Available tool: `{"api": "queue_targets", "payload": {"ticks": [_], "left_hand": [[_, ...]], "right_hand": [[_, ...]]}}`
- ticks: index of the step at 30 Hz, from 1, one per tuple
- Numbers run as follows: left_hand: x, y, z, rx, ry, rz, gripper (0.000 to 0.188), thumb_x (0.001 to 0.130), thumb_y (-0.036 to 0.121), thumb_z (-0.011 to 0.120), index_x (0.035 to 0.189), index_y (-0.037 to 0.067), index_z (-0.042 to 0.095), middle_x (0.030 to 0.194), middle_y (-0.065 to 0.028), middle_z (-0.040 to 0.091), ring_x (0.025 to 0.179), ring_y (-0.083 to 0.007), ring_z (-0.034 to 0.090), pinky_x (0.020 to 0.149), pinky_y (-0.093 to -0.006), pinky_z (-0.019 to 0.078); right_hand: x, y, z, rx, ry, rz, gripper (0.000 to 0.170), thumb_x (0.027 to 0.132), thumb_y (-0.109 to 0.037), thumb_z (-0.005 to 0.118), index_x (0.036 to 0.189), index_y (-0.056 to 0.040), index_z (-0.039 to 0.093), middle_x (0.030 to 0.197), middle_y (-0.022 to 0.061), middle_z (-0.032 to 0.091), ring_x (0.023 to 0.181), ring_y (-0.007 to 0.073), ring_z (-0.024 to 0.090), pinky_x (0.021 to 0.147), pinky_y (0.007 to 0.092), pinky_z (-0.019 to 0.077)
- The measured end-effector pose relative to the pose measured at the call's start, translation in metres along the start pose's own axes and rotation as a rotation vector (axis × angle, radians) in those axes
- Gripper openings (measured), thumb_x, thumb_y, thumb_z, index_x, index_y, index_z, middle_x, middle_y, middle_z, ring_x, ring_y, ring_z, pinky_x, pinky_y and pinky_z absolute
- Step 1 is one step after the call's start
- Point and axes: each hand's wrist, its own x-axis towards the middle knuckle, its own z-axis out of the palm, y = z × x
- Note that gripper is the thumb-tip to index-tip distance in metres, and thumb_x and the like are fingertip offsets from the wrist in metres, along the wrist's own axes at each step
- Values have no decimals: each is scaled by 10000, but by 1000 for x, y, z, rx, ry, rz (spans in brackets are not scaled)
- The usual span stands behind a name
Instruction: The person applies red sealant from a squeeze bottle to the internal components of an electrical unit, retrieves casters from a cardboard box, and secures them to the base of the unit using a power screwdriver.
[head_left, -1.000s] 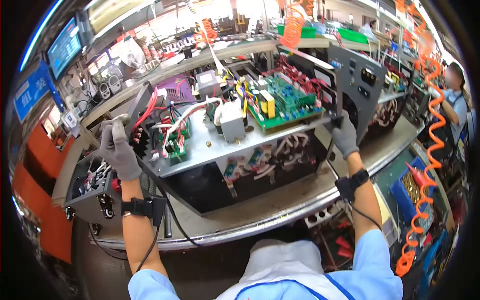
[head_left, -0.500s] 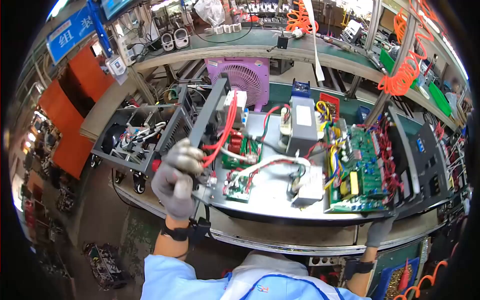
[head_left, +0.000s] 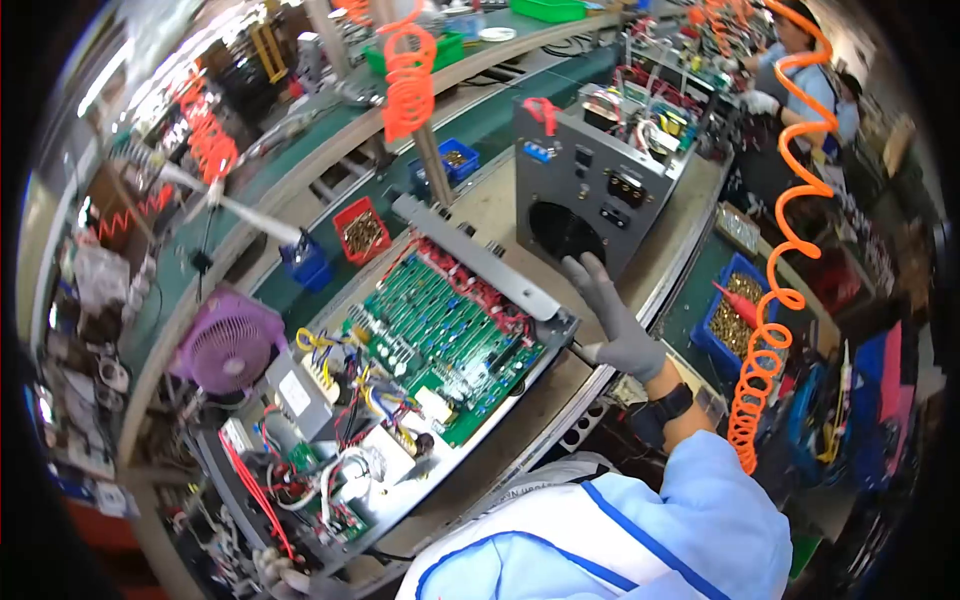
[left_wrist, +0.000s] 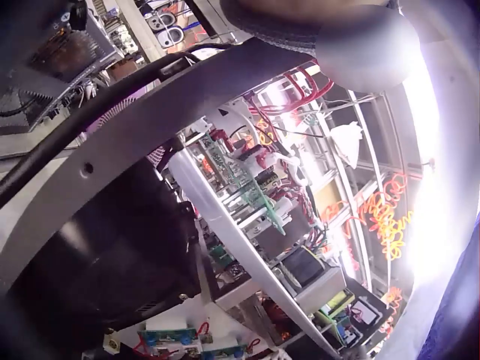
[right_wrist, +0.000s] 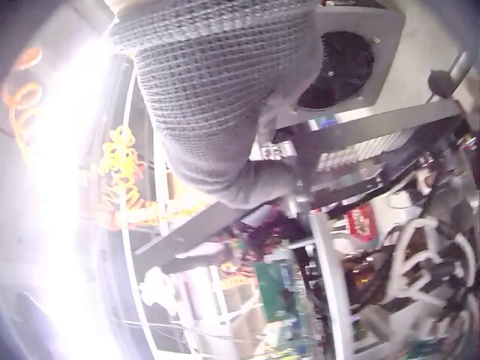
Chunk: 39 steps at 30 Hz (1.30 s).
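An open metal chassis full of electronics sits slanted on the bench; a large green circuit board, a grey boxed component and red wires show on its deck. My grey-gloved left hand, partly cut off at the bottom, grips the end panel at the chassis's near left corner; its glove overlaps the panel edge in the left wrist view. At the opposite end is my gloved right hand, fingers straight and spread, thumb by the corner. The right wrist view shows this glove against the panel.
Beyond my right hand stands another grey unit with a round opening. A purple fan, a red bin and blue bins are behind the chassis. An orange coiled hose hangs at right above a blue screw tray.
The view has swung right. The chassis now lies slanted, its left end nearer me. My right hand has come off the chassis's underside edge, fingers spread; the left stays at its end panel.
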Motion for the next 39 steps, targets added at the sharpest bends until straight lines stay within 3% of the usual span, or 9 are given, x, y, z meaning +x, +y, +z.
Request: {"api": "queue_targets", "payload": {"ticks": [2, 9, 14, 22, 30, 33, 36, 38, 39], "left_hand": [[-1, -8, 8, -17, -27, 32, 159, 873, 110, 523, 865, -48, 522, 739, -128, 557, 687, -259, 570, 637, -368, 490], [20, -3, 41, 23, -110, 109, 166, 870, 114, 520, 849, -50, 527, 726, -127, 558, 673, -252, 569, 626, -359, 491], [26, -3, 33, 124, -164, 99, 171, 867, 117, 518, 837, -51, 531, 717, -127, 559, 663, -247, 569, 619, -352, 491], [17, -12, 14, 228, -200, -36, 181, 863, 121, 515, 818, -53, 537, 702, -126, 559, 647, -238, 568, 608, -342, 492], [0, 0, -27, 407, -196, -246, 192, 859, 125, 511, 799, -55, 543, 687, -125, 560, 631, -229, 568, 596, -332, 493], [21, 24, 0, -106, 26, -722, 321, 854, 167, 449, 615, -23, 546, 667, -114, 573, 598, -203, 557, 564, -304, 487], [47, -16, 9, -168, -123, -593, 375, 872, 252, 445, 659, -27, 576, 660, -131, 575, 626, -234, 565, 584, -338, 501], [38, -108, -12, -759, -263, -790, 324, 934, 260, 372, 741, 18, 468, 689, -55, 463, 732, -187, 497, 916, -428, 402], [49, -97, 6, -522, -187, -694, 327, 932, 274, 363, 712, 46, 446, 660, -32, 422, 661, -138, 438, 883, -361, 403]], "right_hand": [[3, 1, -17, -201, -314, -70, 964, 598, -185, 609, 1426, -53, 135, 1474, 156, 177, 1367, 264, 160, 1102, 371, 100], [18, -11, -17, -49, -508, -142, 864, 613, -143, 582, 1397, -27, 237, 1447, 165, 240, 1358, 265, 184, 1100, 368, 140], [-2, 18, -26, 272, -384, -18, 824, 621, -98, 567, 1380, -10, 257, 1431, 175, 263, 1352, 278, 199, 1100, 354, 158], [-45, 98, 24, -567, 144, 291, 689, 682, -67, 630, 1314, -71, 356, 1123, 216, 532, 979, 362, 550, 834, 392, 456], [-24, 99, 32, -781, 256, 258, 491, 641, 14, 580, 1088, -46, 389, 784, 197, 587, 738, 383, 585, 649, 444, 455], [-13, 93, 32, -865, 257, 246, 444, 651, 10, 547, 1060, -36, 380, 722, 205, 588, 685, 391, 590, 613, 465, 456], [19, 75, 37, -946, 203, 318, 414, 653, -17, 551, 1029, -14, 378, 715, 207, 592, 684, 386, 597, 626, 453, 472], [38, 62, 39, -982, 166, 324, 393, 662, -43, 555, 1005, 3, 370, 716, 212, 599, 697, 385, 608, 634, 452, 486], [47, 61, 40, -1036, 122, 367, 386, 673, -51, 556, 1005, 5, 367, 725, 216, 602, 712, 389, 611, 641, 458, 491]]}}
